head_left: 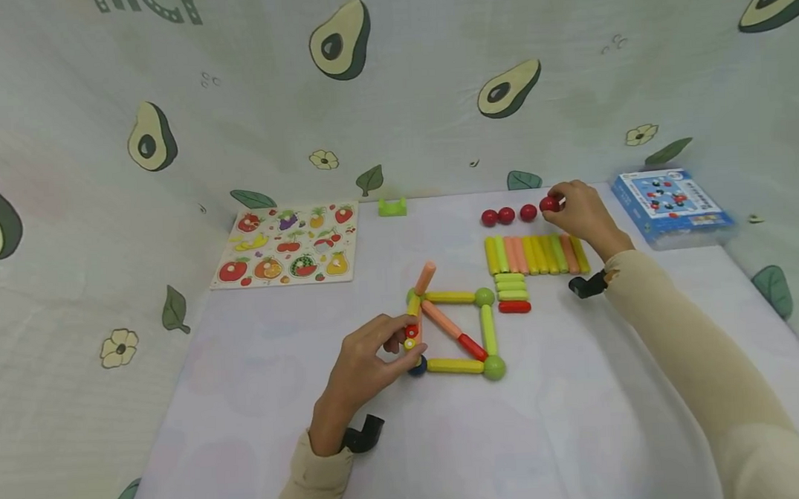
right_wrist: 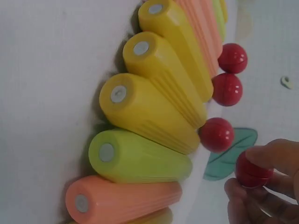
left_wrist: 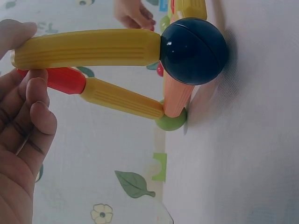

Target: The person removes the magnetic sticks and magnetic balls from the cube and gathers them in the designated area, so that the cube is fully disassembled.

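My left hand point(head_left: 364, 359) grips the free ends of two leaning sticks on a frame of magnetic rods and balls. In the left wrist view, one is a yellow stick point(left_wrist: 93, 48) rising from a dark blue ball point(left_wrist: 194, 51). The other is a red stick point(left_wrist: 69, 80) joined to a second yellow stick point(left_wrist: 121, 98), which runs to a green ball point(left_wrist: 171, 122). Yellow, light green and pink-and-red sticks make up the flat part, with green balls point(head_left: 495, 368) at its right corners. At the back, my right hand point(head_left: 585, 215) pinches a red ball point(right_wrist: 254, 172) between thumb and fingers.
Beside the held ball stand three more red balls point(head_left: 528, 212). In front of them lies a row of coloured sticks point(head_left: 539, 254), with short green sticks point(head_left: 510, 286) and a red one below. A fruit board point(head_left: 288, 247), a green bracket point(head_left: 392, 207) and a blue box point(head_left: 672, 206) sit farther back.
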Motion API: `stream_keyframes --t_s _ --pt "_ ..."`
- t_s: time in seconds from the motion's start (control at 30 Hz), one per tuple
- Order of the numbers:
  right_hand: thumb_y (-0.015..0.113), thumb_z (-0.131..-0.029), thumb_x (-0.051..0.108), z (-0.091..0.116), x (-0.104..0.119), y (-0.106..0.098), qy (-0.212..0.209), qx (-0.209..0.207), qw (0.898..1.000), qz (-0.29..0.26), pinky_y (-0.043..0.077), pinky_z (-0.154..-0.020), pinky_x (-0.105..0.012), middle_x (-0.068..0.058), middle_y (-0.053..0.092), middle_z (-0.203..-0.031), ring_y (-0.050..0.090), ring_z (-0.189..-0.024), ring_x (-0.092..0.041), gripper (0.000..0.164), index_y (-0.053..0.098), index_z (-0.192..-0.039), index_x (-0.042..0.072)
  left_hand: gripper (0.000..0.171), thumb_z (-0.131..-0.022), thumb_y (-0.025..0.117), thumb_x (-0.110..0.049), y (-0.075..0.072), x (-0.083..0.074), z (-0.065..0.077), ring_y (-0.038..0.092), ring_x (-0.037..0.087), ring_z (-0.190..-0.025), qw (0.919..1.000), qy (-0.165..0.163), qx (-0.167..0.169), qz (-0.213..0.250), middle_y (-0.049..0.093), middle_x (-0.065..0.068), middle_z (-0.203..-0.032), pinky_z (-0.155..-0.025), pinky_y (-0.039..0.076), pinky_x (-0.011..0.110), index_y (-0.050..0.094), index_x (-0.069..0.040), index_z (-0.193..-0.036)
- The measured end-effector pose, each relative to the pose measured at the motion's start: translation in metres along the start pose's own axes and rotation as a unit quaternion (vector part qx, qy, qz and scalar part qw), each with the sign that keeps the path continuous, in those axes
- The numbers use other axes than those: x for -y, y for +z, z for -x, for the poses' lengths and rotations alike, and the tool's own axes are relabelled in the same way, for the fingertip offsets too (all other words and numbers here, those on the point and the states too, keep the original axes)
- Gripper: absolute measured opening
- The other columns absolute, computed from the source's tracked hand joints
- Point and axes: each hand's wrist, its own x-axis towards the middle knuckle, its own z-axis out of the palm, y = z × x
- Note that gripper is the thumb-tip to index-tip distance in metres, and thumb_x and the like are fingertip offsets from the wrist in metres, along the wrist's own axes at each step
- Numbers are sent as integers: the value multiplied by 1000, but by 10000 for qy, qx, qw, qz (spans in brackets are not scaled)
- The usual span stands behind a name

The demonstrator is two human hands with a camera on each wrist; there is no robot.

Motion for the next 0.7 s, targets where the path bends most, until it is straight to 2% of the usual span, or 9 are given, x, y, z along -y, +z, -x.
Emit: stream_keyframes --t_s 0.13,0.3,0.4,0.53,0.7 --pt "67 -95 11 -12 -5 6 287 273 9991 158 48 -94 -57 -29 50 -120 47 -107 -44 45 52 -131 -10 39 -81 85 -16 0 0 0 52 8 -71 10000 34 -21 -35 59 0 -81 -60 45 16 69 -8 -115" --pt "67 -95 12 -19 -11 13 482 429 9972 365 47 -95 -58 -31 52 -120 48 -106 -45 47 50 -132 -12 38 -81 84 -16 0 0 1 53 8 -71 10000 38 8 -42 59 -2 -82 -58 48 22 69 -9 -116" --pt "66 -95 12 -22 -15 17 503 474 9970 351 47 -95 -58 -31 52 -120 48 -106 -45 47 49 -132 -12 38 -81 84 -17 0 -1 1 53 8 -71 10000 42 15 -53 59 -3 -83 -57 49 24 69 -8 -116" --pt "66 -96 12 -25 -19 20 524 654 9957 392 46 -96 -58 -32 51 -122 48 -106 -45 48 48 -133 -12 39 -81 84 -15 1 0 1 53 8 -71 10000 88 28 -22 59 -2 -83 -59 47 19 69 -7 -116" --pt "66 -96 17 -21 -13 17 380 663 9951 624 40 -101 -62 -34 41 -132 44 -113 -48 56 43 -139 -11 41 -79 85 -14 0 2 0 52 9 -70 10000 97 8 2 59 -1 -81 -61 43 14 68 -8 -116"
